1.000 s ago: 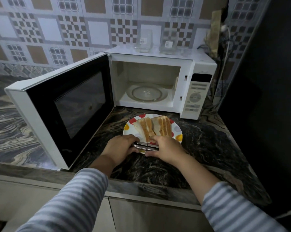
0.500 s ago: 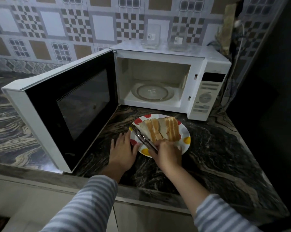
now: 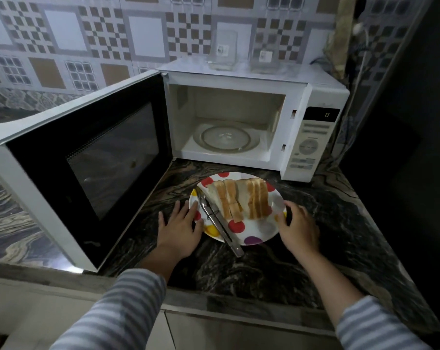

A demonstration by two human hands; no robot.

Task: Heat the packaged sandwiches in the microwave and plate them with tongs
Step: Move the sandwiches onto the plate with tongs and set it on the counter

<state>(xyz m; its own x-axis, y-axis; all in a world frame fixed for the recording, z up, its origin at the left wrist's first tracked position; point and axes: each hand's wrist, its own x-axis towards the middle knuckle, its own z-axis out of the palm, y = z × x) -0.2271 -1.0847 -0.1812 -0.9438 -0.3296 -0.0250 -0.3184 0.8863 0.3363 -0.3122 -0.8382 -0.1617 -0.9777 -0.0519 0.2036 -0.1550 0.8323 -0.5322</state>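
Resting flat on the dark marbled counter [image 3: 315,223], fingers straight and spread, holding nothing: left hand [image 3: 179,229], its fingertips lying against the left rim of the plate [image 3: 260,232]. Hovering at the plate's right rim with fingers loosely bent and apart, gripping nothing: right hand [image 3: 298,229], thumb side just touching or nearly touching the edge; cannot tell which.

Sitting between the two hands: the white plate with red, yellow and purple dots, standing on the counter just in front of the microwave [image 3: 251,114]. Lying on the plate's far half: two sandwiches [image 3: 240,198], cut and stacked on edge, side by side, crusts facing up, well beyond the fingertips of both hands. Lying slantwise across the plate's left part: metal tongs [image 3: 215,221], arms together, tips pointing toward the far left rim, handle end sticking out over the near rim onto the counter. Closer to the left hand than to the right, but touched by neither.

Standing wide open to the left: the microwave door [image 3: 87,170], with only the glass turntable [image 3: 226,138] showing inside. Sitting on top of the microwave: two clear containers [image 3: 244,53] against the patterned tile wall [image 3: 87,41]. Showing at the bottom: striped sleeves [image 3: 117,314] on both arms.
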